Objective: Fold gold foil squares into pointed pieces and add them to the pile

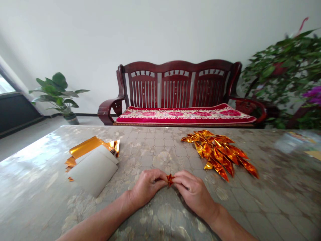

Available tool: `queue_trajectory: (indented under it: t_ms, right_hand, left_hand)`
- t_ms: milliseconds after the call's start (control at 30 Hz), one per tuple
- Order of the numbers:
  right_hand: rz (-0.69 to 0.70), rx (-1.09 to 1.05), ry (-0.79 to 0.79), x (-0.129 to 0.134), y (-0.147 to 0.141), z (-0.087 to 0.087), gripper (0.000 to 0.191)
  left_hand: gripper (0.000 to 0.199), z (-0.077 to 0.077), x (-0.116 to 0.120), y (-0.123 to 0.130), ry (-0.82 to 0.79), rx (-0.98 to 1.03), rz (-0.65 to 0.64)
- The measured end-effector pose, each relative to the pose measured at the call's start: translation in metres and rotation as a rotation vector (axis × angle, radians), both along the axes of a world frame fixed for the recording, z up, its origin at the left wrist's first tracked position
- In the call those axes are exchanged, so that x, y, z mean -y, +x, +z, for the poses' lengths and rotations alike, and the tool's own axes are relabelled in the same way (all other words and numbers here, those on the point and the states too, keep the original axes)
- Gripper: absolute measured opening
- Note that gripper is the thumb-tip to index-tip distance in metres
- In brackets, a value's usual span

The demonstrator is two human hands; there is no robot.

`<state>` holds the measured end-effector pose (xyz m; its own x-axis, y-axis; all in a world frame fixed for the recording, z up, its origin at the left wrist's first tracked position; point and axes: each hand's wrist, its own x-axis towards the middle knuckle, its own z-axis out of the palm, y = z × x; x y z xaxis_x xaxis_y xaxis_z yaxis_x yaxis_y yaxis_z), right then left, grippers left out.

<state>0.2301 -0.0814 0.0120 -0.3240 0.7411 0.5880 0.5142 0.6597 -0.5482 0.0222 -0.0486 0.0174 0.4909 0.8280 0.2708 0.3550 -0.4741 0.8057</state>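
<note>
Between my two hands, just above or on the table, is a small folded piece of shiny orange-gold foil paper (pixel 170 180). My left hand (pixel 149 184) pinches its left side between thumb and fingers. From the other side my right hand (pixel 193 190) grips it the same way, fingers closed. Part of the folded piece is covered by the fingertips. To the right lies a pile of folded foil paper pieces (pixel 218 152), pointed at their ends. On the left rests a stack of foil paper sheets (pixel 96 170), some white side up and some gold side up.
The table (pixel 150 214) has a patterned, glossy cover. At its right end are a blurred clear plastic bag (pixel 296 142) and a yellowish flat piece (pixel 313 154). Beyond stands a wooden bench (pixel 175 83) with a red floral cushion (pixel 185 114). Potted plants (pixel 60 92) flank it.
</note>
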Motion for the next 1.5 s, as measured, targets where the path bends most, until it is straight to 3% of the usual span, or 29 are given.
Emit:
queue_trajectory:
  t_ms: [300,600,967,1100,1333,1500]
  right_hand:
    - [-0.002,-0.015,-0.002,0.002,-0.001,-0.001,0.018]
    - [0.126,0.015,0.052,0.003,0.000,0.010,0.019]
    - [0.083,0.111,0.164,0.012,-0.002,0.012,0.020]
    - [0.060,0.117,0.149,0.009,-0.004,0.014,0.021]
    - [-0.095,0.105,0.138,-0.005,0.007,0.009,0.022]
    - [-0.116,0.115,0.091,-0.007,0.010,0.007,0.021]
  left_hand:
    - [0.013,0.000,0.001,0.001,0.044,0.009,-0.045]
    - [0.016,0.001,0.005,-0.002,0.162,0.083,-0.198]
    - [0.017,0.001,0.008,-0.006,0.222,-0.032,-0.296]
    - [0.019,0.000,0.006,-0.003,0.200,0.001,-0.249]
    - [0.017,-0.008,-0.012,-0.007,0.239,0.032,0.022]
    - [0.019,-0.010,-0.016,-0.012,0.201,-0.047,0.025]
